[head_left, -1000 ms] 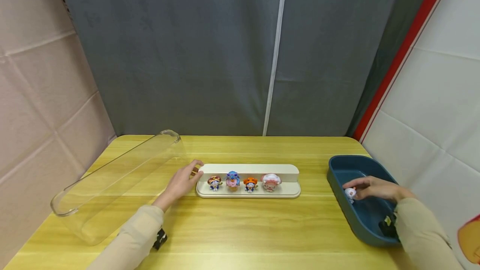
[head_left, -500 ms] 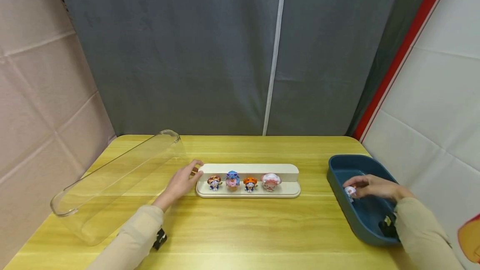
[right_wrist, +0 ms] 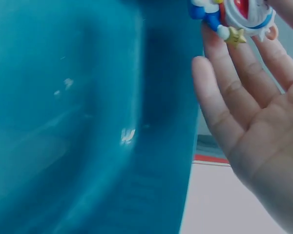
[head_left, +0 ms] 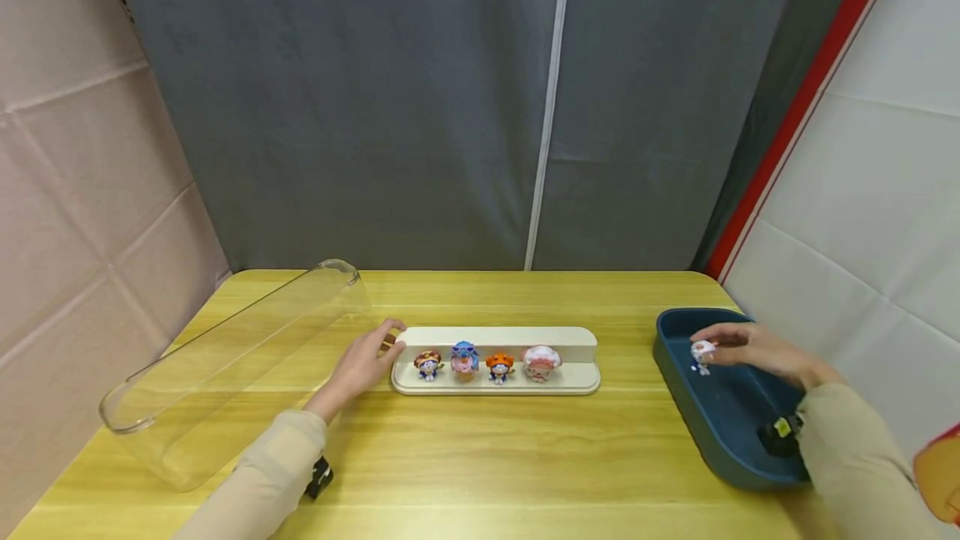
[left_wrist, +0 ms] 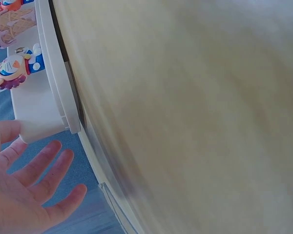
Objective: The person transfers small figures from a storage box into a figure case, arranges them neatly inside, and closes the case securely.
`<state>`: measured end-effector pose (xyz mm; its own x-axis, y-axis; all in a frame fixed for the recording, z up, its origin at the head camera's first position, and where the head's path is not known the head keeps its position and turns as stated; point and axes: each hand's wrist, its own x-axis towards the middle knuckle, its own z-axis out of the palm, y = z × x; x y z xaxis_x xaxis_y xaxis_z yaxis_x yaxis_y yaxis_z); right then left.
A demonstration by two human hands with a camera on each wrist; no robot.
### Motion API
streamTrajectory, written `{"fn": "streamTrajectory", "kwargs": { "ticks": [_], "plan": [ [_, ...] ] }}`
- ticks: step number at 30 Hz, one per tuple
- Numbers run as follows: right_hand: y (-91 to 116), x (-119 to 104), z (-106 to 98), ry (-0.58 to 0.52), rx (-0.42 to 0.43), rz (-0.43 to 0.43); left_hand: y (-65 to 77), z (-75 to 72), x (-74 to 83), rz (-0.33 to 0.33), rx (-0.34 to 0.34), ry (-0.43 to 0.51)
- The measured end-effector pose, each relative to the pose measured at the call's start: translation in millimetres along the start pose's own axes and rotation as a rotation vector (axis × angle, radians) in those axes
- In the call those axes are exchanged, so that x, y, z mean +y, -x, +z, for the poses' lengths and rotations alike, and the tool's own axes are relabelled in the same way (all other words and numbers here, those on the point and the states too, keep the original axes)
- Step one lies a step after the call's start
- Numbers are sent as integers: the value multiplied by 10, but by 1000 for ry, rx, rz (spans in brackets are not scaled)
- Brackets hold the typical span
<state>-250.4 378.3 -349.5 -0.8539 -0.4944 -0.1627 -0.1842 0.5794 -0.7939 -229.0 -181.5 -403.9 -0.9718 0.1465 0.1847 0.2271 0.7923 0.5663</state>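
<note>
A cream two-level display stand (head_left: 480, 387) lies on the table, with several small figurines in a row on its lower level. Nearest its left end stands a figurine with a red-brown hat (head_left: 428, 365). My left hand (head_left: 362, 367) holds that end at the corner between thumb and index finger; the other fingers are spread off it in the left wrist view. Over the dark blue bin (head_left: 731, 457), my right hand (head_left: 765, 350) pinches a white-headed figurine (head_left: 702, 353). The right wrist view shows its blue body and a yellow star (right_wrist: 236, 36); its head is partly cut off there.
A long clear cover (head_left: 240, 373) lies slantwise on the left of the wooden table (head_left: 510, 473). A grey curtain (head_left: 375, 107) hangs behind the table. White cloth (head_left: 862, 232) walls the right side, past the bin. A yellow-and-red object (head_left: 941, 477) shows at the right edge.
My right hand has lifted the white-headed figurine up from inside the bin, moving slightly away from me. My left hand and the display stand have stayed in place.
</note>
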Motion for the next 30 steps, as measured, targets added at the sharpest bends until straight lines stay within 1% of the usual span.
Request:
{"fn": "streamTrajectory", "kwargs": {
  "ticks": [4,11,18,22,25,30],
  "plan": [
    [5,-121,-6,30,58,-7,-6,3,-5,3,0,-1],
    [-5,-319,9,112,150,45,-6,2,-11,15,6,-4],
    [-38,-532,51,179,237,36,0,0,-13,20,8,-9],
    [-74,-633,75,194,262,22,0,3,-15,21,9,-10],
    [-105,-710,100,188,262,0,1,2,-13,19,9,-8],
    [-171,-821,159,165,261,-57,2,-3,-6,12,6,-7]
  ]
}}
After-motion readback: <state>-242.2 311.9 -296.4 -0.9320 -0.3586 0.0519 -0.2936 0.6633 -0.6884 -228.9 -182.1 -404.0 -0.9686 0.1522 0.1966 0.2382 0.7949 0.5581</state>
